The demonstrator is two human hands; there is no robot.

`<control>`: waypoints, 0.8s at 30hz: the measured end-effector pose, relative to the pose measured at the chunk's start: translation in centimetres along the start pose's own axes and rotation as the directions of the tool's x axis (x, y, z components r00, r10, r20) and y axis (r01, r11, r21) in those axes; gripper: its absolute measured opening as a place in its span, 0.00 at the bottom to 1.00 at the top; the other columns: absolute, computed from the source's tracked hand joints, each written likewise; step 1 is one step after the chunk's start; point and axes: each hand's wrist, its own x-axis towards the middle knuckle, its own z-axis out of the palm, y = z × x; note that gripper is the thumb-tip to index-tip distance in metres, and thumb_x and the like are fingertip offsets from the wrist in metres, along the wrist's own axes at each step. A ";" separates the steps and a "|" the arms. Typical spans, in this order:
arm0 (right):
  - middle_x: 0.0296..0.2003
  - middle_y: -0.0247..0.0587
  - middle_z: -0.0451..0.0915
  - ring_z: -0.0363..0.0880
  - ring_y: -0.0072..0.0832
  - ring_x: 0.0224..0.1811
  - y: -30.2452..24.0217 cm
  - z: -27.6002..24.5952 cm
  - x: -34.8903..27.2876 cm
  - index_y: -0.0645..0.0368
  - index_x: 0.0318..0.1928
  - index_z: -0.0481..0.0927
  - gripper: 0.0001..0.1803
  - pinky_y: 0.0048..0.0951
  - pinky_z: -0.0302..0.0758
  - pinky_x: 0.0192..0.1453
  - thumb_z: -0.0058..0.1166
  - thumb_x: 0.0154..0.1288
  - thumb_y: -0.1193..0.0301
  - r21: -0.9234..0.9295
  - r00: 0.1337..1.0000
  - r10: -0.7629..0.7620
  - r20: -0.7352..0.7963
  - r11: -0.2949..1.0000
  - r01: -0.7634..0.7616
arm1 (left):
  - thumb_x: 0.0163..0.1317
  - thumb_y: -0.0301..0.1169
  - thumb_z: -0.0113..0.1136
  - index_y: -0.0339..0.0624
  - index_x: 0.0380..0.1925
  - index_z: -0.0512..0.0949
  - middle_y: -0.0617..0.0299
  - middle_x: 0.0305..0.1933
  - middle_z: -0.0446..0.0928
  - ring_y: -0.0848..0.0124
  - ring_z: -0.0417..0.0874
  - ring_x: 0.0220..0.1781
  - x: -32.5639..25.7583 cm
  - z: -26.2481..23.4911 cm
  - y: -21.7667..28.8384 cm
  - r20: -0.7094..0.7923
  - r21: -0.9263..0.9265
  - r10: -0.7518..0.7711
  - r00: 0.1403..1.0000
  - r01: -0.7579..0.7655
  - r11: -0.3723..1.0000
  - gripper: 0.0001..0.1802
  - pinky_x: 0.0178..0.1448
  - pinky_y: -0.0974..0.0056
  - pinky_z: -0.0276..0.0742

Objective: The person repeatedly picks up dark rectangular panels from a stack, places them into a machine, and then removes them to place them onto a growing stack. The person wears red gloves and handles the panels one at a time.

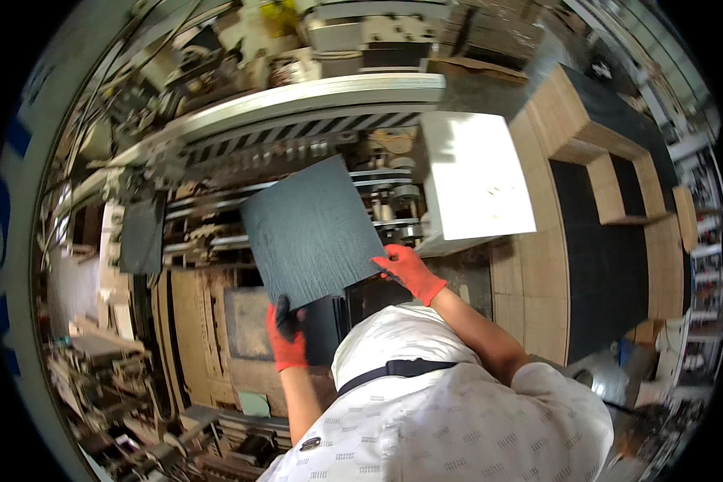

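A dark grey square panel with a streaked, grain-like surface is held tilted in front of me, above the machine's rails. My right hand, in a red glove with dark fingertips, pinches its lower right corner. At its lower left corner is my left hand, gloved in red with a black palm, the fingers closed on the edge and slightly blurred. Part of the machine's metal rails is hidden beneath the panel.
Right of the rails stands a white box-shaped housing. Farther right are stacked wood-toned panels with black inner faces. A striped guard rail runs along the back. Below left lies a wooden board; machine parts crowd the left.
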 end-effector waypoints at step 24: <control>0.60 0.55 0.84 0.86 0.42 0.54 3.7 -14.8 -16.7 0.66 0.70 0.74 0.33 0.34 0.78 0.62 0.54 0.62 0.83 -0.580 0.730 -0.630 -0.264 0.708 0.402 | 0.74 0.29 0.65 0.33 0.68 0.72 0.60 0.63 0.80 0.71 0.78 0.66 1.8 27.7 19.6 0.875 -0.052 -0.216 0.433 0.529 0.847 0.26 0.70 0.66 0.72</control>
